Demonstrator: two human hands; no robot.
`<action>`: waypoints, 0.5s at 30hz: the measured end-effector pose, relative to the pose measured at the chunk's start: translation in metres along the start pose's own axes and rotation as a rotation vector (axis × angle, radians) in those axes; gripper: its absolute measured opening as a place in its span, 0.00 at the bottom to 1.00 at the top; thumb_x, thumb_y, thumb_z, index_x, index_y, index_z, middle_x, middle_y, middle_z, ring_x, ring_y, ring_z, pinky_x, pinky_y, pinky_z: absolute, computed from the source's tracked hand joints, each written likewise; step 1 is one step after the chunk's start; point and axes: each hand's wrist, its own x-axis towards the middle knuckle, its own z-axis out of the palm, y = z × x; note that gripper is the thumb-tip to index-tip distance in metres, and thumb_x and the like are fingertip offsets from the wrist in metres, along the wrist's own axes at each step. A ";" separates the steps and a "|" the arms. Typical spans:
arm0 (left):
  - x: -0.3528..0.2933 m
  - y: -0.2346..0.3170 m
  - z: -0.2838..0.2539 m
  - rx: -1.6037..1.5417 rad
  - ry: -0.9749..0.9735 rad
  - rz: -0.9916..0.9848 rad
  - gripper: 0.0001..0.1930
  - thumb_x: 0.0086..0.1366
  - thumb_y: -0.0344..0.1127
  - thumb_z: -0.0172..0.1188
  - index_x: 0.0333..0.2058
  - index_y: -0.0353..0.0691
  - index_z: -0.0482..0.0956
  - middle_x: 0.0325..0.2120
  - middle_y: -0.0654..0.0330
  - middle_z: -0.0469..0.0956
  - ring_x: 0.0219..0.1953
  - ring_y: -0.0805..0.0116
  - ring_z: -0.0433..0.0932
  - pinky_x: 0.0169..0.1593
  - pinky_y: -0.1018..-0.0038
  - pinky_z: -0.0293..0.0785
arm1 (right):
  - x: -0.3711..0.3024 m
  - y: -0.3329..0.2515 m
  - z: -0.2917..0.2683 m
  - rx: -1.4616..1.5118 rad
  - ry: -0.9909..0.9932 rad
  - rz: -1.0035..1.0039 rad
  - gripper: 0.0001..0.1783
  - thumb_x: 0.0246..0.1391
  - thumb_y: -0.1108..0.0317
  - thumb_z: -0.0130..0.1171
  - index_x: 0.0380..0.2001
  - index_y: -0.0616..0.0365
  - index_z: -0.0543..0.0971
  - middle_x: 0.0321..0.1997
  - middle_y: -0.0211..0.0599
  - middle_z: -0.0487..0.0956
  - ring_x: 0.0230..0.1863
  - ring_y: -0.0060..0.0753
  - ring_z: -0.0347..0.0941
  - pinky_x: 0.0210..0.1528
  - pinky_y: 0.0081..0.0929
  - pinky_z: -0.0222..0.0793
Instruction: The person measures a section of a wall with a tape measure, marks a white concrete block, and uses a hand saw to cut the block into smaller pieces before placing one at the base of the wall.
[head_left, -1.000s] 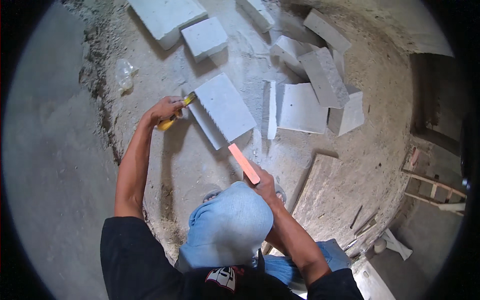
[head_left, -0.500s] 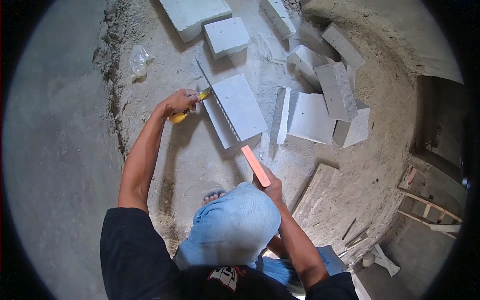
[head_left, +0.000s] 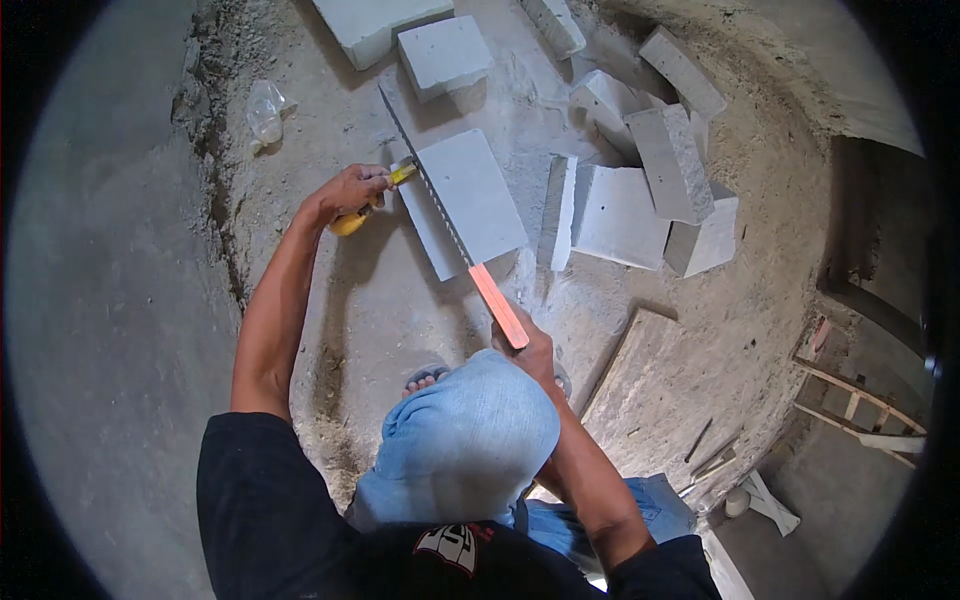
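A hand saw with an orange handle [head_left: 498, 305] lies across a pale grey block [head_left: 474, 195], its toothed blade [head_left: 440, 208] running slantwise over the top near the left side. The handle is in my right hand [head_left: 530, 350], whose fingers are wrapped round it and partly hidden. My left hand [head_left: 352, 192] is closed on what looks like a yellow tape measure [head_left: 348, 223]. A short yellow strip [head_left: 403, 172] of it reaches from my fingers to the block's left edge, close to the blade. Any cut under the teeth is too fine to make out.
Several grey blocks [head_left: 672, 165] are piled to the right, one thin slab [head_left: 557, 212] standing nearest. More blocks [head_left: 445, 58] lie beyond. A clear plastic bag [head_left: 266, 112] is at the far left. A board [head_left: 632, 380] rests on the dusty floor, near my bent knee [head_left: 480, 420].
The saw has slid slightly forward, away from me, along the block. My right hand has moved with it. My left hand keeps its hold beside the block, while the whole view has shifted a little.
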 end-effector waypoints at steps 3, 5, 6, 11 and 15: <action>-0.021 -0.005 0.021 -0.020 -0.004 -0.039 0.13 0.70 0.42 0.52 0.39 0.41 0.81 0.25 0.65 0.78 0.29 0.77 0.73 0.35 0.76 0.70 | -0.001 -0.010 -0.003 0.069 -0.010 0.061 0.34 0.46 0.77 0.67 0.60 0.50 0.74 0.47 0.45 0.82 0.41 0.46 0.81 0.44 0.33 0.76; -0.038 -0.007 0.043 -0.031 -0.007 -0.063 0.13 0.70 0.42 0.52 0.39 0.40 0.80 0.25 0.66 0.77 0.29 0.78 0.73 0.35 0.77 0.70 | -0.001 -0.010 -0.003 0.061 0.002 0.062 0.34 0.46 0.77 0.66 0.60 0.51 0.73 0.47 0.46 0.81 0.41 0.46 0.81 0.44 0.33 0.76; -0.046 -0.012 0.062 -0.077 -0.022 -0.030 0.13 0.70 0.42 0.52 0.38 0.40 0.80 0.24 0.67 0.76 0.28 0.78 0.72 0.35 0.77 0.70 | -0.002 -0.009 -0.003 0.055 0.009 0.059 0.34 0.47 0.77 0.66 0.60 0.51 0.73 0.47 0.46 0.81 0.42 0.46 0.81 0.44 0.32 0.75; -0.068 -0.032 0.124 -0.187 -0.057 0.002 0.12 0.70 0.41 0.53 0.36 0.39 0.79 0.22 0.69 0.71 0.25 0.78 0.69 0.33 0.77 0.68 | -0.005 -0.001 0.003 0.079 -0.018 0.066 0.33 0.48 0.76 0.66 0.60 0.53 0.73 0.52 0.47 0.80 0.44 0.45 0.81 0.45 0.31 0.76; -0.069 -0.022 0.133 -0.181 -0.087 -0.059 0.13 0.71 0.42 0.52 0.35 0.38 0.78 0.22 0.70 0.70 0.25 0.79 0.67 0.29 0.76 0.66 | -0.013 0.013 0.012 0.080 -0.005 0.134 0.33 0.49 0.75 0.68 0.60 0.55 0.73 0.54 0.48 0.79 0.48 0.43 0.81 0.47 0.30 0.76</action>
